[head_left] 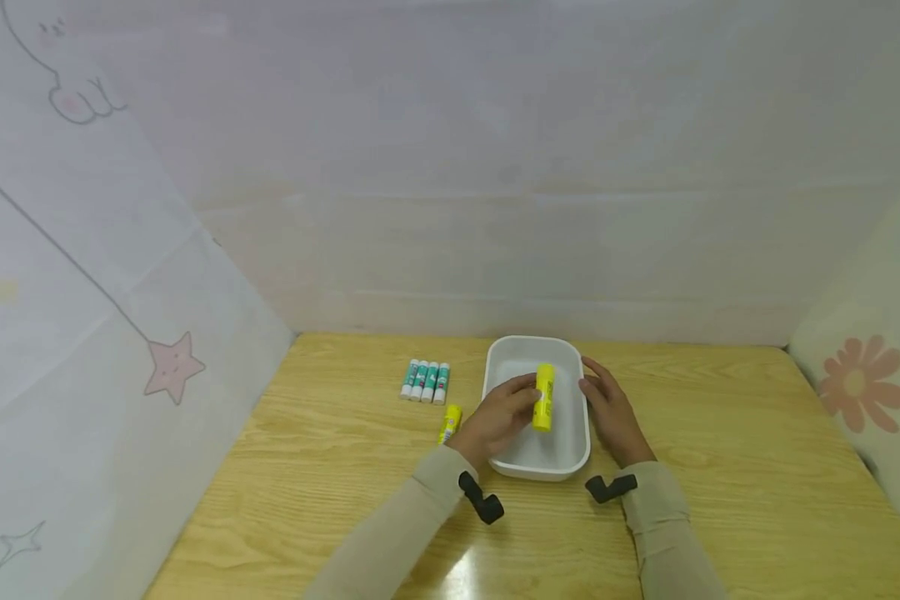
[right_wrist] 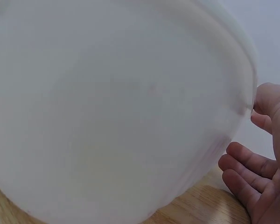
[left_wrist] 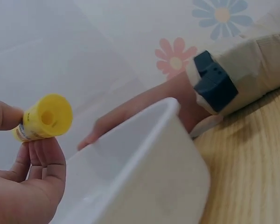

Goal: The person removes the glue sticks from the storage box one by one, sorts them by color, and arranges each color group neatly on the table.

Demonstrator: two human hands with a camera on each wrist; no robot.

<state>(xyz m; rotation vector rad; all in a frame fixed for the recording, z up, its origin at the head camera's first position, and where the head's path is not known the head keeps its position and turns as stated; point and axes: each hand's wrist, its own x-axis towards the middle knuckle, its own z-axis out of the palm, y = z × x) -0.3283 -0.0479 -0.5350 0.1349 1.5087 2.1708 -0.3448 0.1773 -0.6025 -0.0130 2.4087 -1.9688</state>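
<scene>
My left hand (head_left: 498,418) pinches a yellow glue stick (head_left: 543,398) between thumb and fingers, above the white plastic bin (head_left: 537,475). Up close in the left wrist view, the round yellow end of the glue stick (left_wrist: 49,116) faces the camera. Against the outer right side of the bin rests my right hand (head_left: 613,412), its thumb and forefinger at the rim. The other fingers (right_wrist: 245,186) are loosely bent and hold nothing in the right wrist view. Another yellow glue stick (head_left: 451,421) lies left of the bin, partly behind the left forearm.
Several white-and-teal glue sticks (head_left: 425,381) lie side by side in a row, left of the bin. Everything stands on a wooden table (head_left: 285,483). Pale patterned sheets (head_left: 495,250) enclose its back and sides.
</scene>
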